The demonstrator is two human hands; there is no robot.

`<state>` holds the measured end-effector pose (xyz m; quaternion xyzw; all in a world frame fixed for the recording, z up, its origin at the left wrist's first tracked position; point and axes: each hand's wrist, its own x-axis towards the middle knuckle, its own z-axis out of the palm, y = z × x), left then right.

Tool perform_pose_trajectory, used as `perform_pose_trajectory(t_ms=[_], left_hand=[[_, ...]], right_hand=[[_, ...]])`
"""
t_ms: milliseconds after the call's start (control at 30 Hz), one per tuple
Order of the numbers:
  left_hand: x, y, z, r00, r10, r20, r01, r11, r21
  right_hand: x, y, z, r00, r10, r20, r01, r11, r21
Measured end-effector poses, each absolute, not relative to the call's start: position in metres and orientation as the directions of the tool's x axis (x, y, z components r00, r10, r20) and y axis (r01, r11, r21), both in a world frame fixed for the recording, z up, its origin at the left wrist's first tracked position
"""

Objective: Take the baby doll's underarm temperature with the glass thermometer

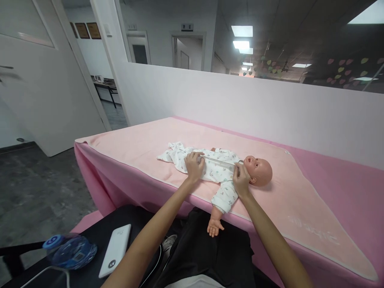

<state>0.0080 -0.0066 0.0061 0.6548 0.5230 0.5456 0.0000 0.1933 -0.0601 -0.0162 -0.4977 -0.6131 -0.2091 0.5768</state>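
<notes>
A baby doll lies on its back across the table, its bald head to the right. It wears a white patterned onesie. My left hand is closed at the front of the onesie near the doll's lower body, thumb and fingers pinched together. Close to the doll's neck, my right hand pinches the upper front of the garment. Between both hands a pale straight edge of the onesie runs taut along the doll's chest. One doll arm hangs over the table's near edge.
A peach mat covers the pink-draped table against a white wall. Below left, a black chair holds a white power bank and a blue-capped plastic bottle. A white cable trails beside my left arm.
</notes>
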Motion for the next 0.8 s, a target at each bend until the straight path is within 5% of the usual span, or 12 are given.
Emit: perform_pose_trajectory(t_ms=[167,267,400,500,600,800], left_hand=[[0.013,0.001,0.027,-0.089,0.668,0.739,0.616,-0.546,0.568],[0.03,0.009,0.04,0.231,0.684,0.692,0.42,-0.712,0.563],[0.051,0.02,0.04,0.584,0.676,0.448,0.298,-0.693,0.657],[0.052,0.025,0.033,0.649,0.658,0.383,0.275,-0.672,0.688],[0.046,0.024,0.032,0.702,0.611,0.366,0.244,-0.689,0.682],[0.046,0.029,0.049,0.747,0.571,0.34,0.31,-0.752,0.582]], right_hand=[[0.188,-0.067,-0.007,0.115,0.333,0.936,0.876,0.41,-0.253],[0.186,-0.077,0.006,0.093,0.302,0.949,0.874,0.431,-0.222],[0.195,-0.104,0.022,0.159,0.326,0.932,0.865,0.409,-0.29],[0.209,-0.135,0.013,0.286,0.434,0.854,0.866,0.265,-0.424],[0.218,-0.168,-0.014,0.457,0.525,0.718,0.855,-0.037,-0.518],[0.216,-0.206,-0.058,0.431,0.564,0.704,0.9,-0.215,-0.379]])
